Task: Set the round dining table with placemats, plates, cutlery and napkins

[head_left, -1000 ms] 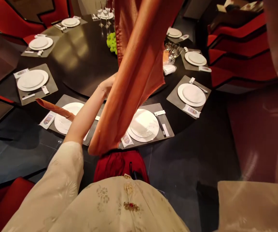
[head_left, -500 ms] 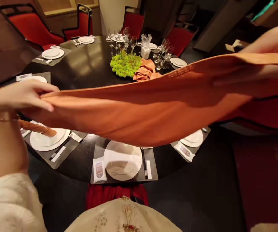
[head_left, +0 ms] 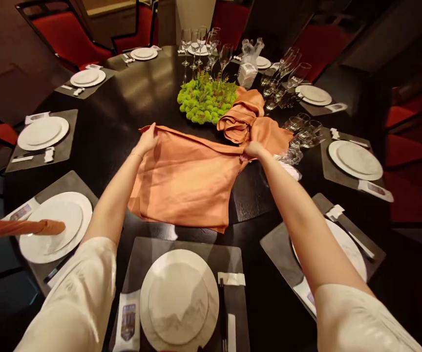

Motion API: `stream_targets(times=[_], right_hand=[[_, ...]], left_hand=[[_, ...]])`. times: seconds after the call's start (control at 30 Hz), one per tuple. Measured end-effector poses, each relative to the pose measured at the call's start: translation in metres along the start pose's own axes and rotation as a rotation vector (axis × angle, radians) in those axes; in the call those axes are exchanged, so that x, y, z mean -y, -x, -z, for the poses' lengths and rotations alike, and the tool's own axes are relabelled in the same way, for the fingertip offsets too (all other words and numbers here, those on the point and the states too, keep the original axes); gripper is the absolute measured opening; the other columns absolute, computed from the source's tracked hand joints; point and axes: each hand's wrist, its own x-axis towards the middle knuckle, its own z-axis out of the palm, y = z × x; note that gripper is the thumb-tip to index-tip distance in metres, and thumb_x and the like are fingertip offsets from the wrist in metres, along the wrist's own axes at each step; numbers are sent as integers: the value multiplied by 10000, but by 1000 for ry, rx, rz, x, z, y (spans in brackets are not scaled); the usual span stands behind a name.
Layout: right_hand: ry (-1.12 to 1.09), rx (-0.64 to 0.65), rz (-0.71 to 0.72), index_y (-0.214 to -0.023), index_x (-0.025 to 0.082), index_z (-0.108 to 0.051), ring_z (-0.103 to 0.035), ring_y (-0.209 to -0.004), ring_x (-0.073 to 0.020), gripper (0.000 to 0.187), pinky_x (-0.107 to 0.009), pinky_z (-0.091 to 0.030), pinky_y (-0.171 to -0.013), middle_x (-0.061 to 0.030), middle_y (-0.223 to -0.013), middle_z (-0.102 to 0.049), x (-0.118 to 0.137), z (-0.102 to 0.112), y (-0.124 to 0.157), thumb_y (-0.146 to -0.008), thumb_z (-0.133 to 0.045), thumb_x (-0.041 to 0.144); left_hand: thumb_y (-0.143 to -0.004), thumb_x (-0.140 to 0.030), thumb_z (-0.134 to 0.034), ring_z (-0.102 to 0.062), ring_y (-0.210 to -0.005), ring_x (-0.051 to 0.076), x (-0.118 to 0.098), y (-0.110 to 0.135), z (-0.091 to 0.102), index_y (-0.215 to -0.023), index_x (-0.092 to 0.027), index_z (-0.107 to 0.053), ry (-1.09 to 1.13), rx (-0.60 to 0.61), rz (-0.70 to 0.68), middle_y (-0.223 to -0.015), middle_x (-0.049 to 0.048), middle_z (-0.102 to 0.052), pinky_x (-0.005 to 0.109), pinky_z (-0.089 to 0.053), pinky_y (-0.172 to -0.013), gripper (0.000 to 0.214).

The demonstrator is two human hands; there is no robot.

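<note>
An orange cloth napkin (head_left: 187, 178) lies spread on the dark round table (head_left: 123, 105), past the plate in front of me. My left hand (head_left: 145, 142) pinches its far left corner. My right hand (head_left: 252, 149) grips its far right corner, close to a heap of more orange napkins (head_left: 243, 117). Both arms stretch forward over the place settings. A white plate (head_left: 179, 298) on a grey mat (head_left: 141, 252) sits nearest me.
A green floral centrepiece (head_left: 203, 98) stands mid-table, with wine glasses (head_left: 203, 41) behind and tumblers (head_left: 302, 132) to the right. White plates on mats ring the table. A rolled orange napkin (head_left: 18, 227) rests on the left plate (head_left: 55, 232). Red chairs (head_left: 66, 39) surround the table.
The napkin was held up in the air, stretched between both hands; now it is laid down flat on the table, with both hands still on its far corners.
</note>
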Motion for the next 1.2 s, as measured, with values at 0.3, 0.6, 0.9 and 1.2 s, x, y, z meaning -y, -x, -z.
stream_targets(times=[0.3,0.6,0.9,1.2], right_hand=[[154,313,1010,-1233,216,-507,-445,-1169,-247,476,-394,-363,-965,-125,-1267,-488,-104,-108,117,-761,-457,184],[60,521,1163,-1064,247,-613,-485,-1109,-251,329,-402,-372,-948,-124,-1185,-551,-88,-138,166,-863,-355,210],[-232,636,885,-732,136,-558,-450,-625,-114,236,-231,-352,-617,-4,-669,-523,113,-90,33,-812,-388,278],[133,180,486,-1021,152,-577,-423,-1072,-290,433,-395,-361,-859,-146,-1158,-488,189,-191,-91,-721,-580,463]], left_hand=[[-858,-310,-384,-253,-1326,233,69,221,-70,-1375,-205,-294,-153,223,-369,-1452,98,-260,404,-245,-1071,535],[-850,-135,-380,-512,-1034,218,121,266,-75,-1055,-184,-581,-450,252,-536,-1031,104,-608,440,-330,-984,291],[-846,-284,-448,-521,-877,234,160,267,-22,-885,-200,-620,-472,87,-226,-872,65,-633,447,-355,-912,195],[-838,-403,-417,-548,-883,226,192,265,-36,-760,-165,-605,-185,-1,197,-901,89,-636,329,-426,-807,314]])
